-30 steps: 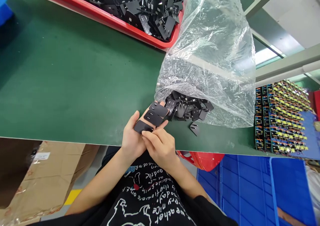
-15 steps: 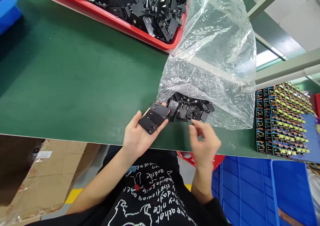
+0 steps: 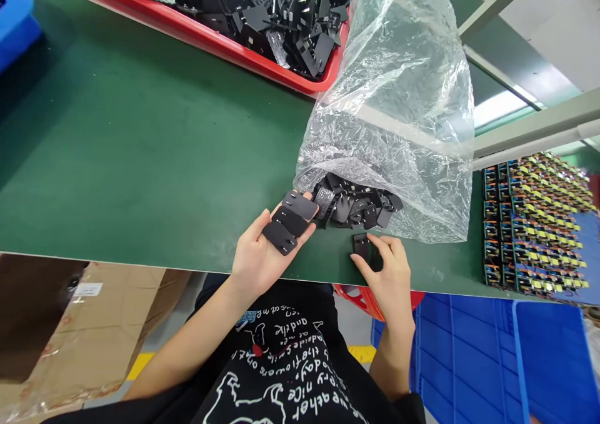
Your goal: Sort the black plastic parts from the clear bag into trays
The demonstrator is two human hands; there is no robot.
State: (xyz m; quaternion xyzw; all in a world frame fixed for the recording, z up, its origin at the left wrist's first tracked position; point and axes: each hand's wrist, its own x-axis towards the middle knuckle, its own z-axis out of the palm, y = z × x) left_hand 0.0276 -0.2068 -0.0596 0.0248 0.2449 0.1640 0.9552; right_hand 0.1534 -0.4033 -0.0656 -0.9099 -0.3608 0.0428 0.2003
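Head view: our left hand (image 3: 262, 256) lies open beneath three black plates (image 3: 290, 221); rightward, our right hand (image 3: 389, 269) pinches a fourth plate (image 3: 361, 246), seemingly picking up, near the green table's (image 3: 187, 161) near edge; lifting calls for steady fingertips.

Here we are, 2 bare forearms in view and well apart! The left forearm (image 3: 204, 336) slants forward and inward, and the left hand (image 3: 255, 258) lies palm up, fingers stretched forward, thumb angled away from them. Over on the other side, the right forearm (image 3: 394, 349) stands steeper, the right hand (image 3: 390, 264) bent inward, thumb and index finger curved into a pinch.
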